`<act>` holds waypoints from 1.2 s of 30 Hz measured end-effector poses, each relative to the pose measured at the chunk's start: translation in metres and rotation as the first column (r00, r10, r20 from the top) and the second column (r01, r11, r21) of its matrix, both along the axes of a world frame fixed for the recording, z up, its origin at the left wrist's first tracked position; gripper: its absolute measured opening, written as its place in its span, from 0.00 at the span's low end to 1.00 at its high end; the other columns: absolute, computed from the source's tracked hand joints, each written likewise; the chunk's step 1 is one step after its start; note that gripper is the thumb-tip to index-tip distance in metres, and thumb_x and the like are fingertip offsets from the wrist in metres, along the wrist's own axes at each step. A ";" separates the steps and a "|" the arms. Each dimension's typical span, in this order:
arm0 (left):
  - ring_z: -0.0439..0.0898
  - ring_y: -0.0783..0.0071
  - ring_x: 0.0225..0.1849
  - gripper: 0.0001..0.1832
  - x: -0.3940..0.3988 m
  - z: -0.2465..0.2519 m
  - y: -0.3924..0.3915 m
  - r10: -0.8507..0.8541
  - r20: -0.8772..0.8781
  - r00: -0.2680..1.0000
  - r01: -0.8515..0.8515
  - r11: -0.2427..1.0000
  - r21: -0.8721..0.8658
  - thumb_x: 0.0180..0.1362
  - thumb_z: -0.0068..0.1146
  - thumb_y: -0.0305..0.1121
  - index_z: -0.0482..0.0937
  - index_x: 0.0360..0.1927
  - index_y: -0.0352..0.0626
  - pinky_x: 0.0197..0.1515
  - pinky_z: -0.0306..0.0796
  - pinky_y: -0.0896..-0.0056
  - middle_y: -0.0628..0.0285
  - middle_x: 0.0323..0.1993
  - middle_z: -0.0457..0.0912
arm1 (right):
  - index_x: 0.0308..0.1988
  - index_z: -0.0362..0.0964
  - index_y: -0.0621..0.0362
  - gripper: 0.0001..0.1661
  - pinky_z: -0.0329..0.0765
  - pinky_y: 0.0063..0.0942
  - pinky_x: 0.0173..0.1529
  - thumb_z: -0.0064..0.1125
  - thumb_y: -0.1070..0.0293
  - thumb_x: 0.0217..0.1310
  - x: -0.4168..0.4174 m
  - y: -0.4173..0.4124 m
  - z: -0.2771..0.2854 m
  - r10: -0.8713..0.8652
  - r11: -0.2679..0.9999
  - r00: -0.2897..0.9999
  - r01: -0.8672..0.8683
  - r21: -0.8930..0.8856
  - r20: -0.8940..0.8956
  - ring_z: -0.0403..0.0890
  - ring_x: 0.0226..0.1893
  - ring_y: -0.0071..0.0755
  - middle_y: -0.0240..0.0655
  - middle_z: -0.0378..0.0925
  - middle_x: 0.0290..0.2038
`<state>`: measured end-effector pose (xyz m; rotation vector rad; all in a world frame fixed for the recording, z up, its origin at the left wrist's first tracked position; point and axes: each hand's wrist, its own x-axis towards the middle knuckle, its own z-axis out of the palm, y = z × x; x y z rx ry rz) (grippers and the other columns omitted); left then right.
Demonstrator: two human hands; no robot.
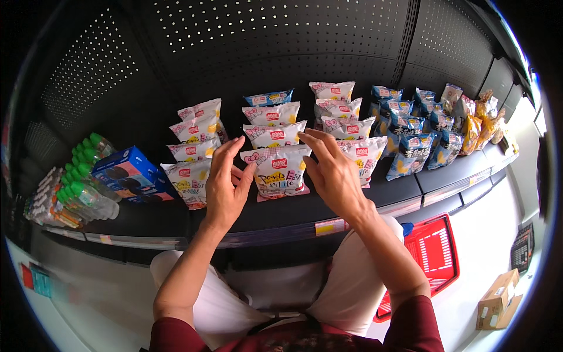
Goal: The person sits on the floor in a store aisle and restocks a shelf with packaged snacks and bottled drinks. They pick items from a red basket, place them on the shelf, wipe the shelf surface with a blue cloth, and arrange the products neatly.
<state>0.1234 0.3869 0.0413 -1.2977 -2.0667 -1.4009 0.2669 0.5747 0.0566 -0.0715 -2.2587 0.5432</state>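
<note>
Three rows of white-and-pink snack bags stand upright on a black shelf [272,215]. At the front of the middle row is a white snack bag [281,178], with more behind it and a blue snack bag [269,98] at the back. My left hand [228,180] hovers by that front bag's left side, thumb and fingers apart. To its left is the front bag of the left row [190,181], partly covered by the hand. On the other side my right hand [336,171] has bent, spread fingers near the front bag's upper right edge. It partly hides the right row's front bag [366,154].
Blue snack bags [410,154] and yellow packets [473,132] fill the shelf's right part. Left are a blue box [129,174] and green-capped bottles [90,198]. Perforated panels [272,35] rise behind. A red shopping basket [433,255] and a cardboard box [497,299] are on the floor.
</note>
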 end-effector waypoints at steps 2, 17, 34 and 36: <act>0.78 0.82 0.28 0.21 -0.010 -0.011 -0.003 -0.046 0.124 0.991 0.053 0.997 -0.058 0.66 0.63 0.28 0.76 0.62 0.40 0.31 0.75 0.79 0.58 0.50 0.82 | 0.59 0.72 0.57 0.21 0.84 0.40 0.36 0.57 0.74 0.68 -0.015 0.001 -0.008 -0.034 0.998 0.999 0.033 0.051 0.013 0.86 0.35 0.49 0.44 0.77 0.51; 0.78 0.85 0.31 0.11 0.010 -0.008 -0.017 -0.274 0.289 0.917 0.175 0.929 0.327 0.75 0.50 0.34 0.79 0.52 0.39 0.33 0.71 0.82 0.62 0.45 0.85 | 0.40 0.79 0.63 0.07 0.77 0.28 0.33 0.57 0.81 0.61 0.129 0.002 0.045 -0.185 0.981 0.976 0.177 -0.076 -0.112 0.82 0.32 0.32 0.39 0.76 0.35; 0.78 0.85 0.31 0.14 -0.001 -0.037 0.009 -0.244 0.320 0.915 0.217 0.969 0.118 0.76 0.49 0.35 0.78 0.57 0.40 0.32 0.71 0.83 0.61 0.47 0.85 | 0.36 0.75 0.57 0.02 0.74 0.36 0.28 0.60 0.71 0.65 0.368 0.055 -0.167 -0.900 0.382 0.392 0.920 -0.089 0.192 0.78 0.23 0.40 0.40 0.76 0.35; 0.78 0.85 0.31 0.13 -0.005 -0.040 0.009 -0.236 0.328 0.915 0.219 0.972 0.089 0.76 0.49 0.35 0.78 0.57 0.41 0.32 0.71 0.83 0.62 0.47 0.85 | 0.37 0.75 0.54 0.02 0.76 0.40 0.32 0.61 0.69 0.65 0.381 0.053 -0.221 -0.880 0.354 0.362 0.932 -0.085 0.308 0.81 0.28 0.45 0.40 0.76 0.36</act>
